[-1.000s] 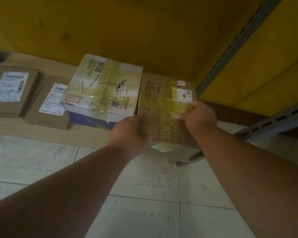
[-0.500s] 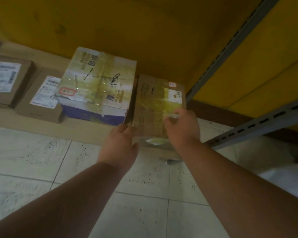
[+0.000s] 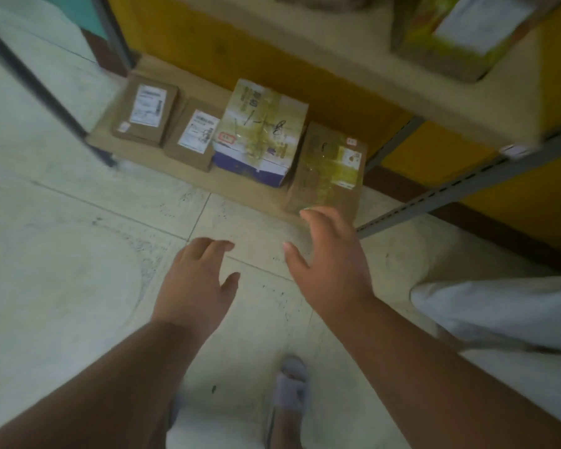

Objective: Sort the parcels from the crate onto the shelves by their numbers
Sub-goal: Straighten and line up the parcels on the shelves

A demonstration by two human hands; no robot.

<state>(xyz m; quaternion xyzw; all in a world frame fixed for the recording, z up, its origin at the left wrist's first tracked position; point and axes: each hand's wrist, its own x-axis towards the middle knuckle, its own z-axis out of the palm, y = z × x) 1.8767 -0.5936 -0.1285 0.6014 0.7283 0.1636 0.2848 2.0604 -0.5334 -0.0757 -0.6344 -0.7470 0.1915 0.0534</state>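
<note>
Resting on the bottom shelf (image 3: 188, 176), the taped parcel (image 3: 327, 170) sits beyond both hands' spread, empty fingers (image 3: 308, 218).

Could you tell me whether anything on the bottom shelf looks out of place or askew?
Slightly. The taped brown parcel at the right end sits turned at an angle to the taped white parcel beside it, and its near end reaches the shelf's front edge. Both hands are off it. No damage shows.

Pale speckled floor tiles (image 3: 78, 254) are being crossed by dark grout lines, while a yellow wall (image 3: 272, 59) (dimly lit) is being framed by grey metal uprights (image 3: 434, 196).
</note>
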